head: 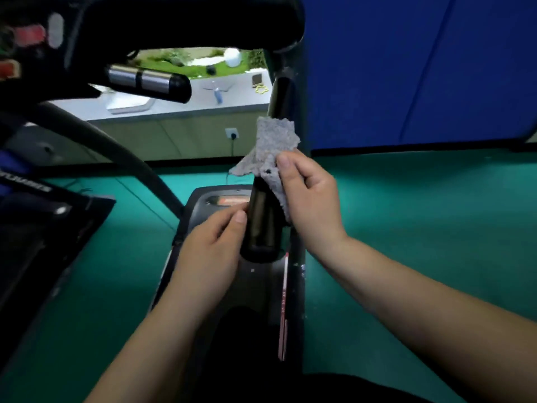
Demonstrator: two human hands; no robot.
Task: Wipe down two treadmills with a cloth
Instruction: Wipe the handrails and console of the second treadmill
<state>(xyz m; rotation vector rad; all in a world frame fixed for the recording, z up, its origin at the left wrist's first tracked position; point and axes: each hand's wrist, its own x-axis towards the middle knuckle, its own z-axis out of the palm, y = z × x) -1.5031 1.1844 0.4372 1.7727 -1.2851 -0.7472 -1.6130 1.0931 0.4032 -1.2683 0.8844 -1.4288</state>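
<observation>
Now | right hand [308, 199] pinches cloth [276, 141] against bar [261, 225] | left hand [212, 248] grips bar | cloth looks limp, light; best bunched

Single head cam, wide-angle, fwd & down, v. close over treadmill handrail [261, 225]

There is 1 black handrail [261, 225], with 2 hands at it: 1 left hand [212, 251] on its left side and 1 right hand [311, 199] on its right. 1 grey cloth [276, 146] drapes over the handrail. Left of the handrail and farther off are 1 chrome-banded grip [145, 81], 1 wall socket [232, 132] and 1 white ball [233, 57].
</observation>
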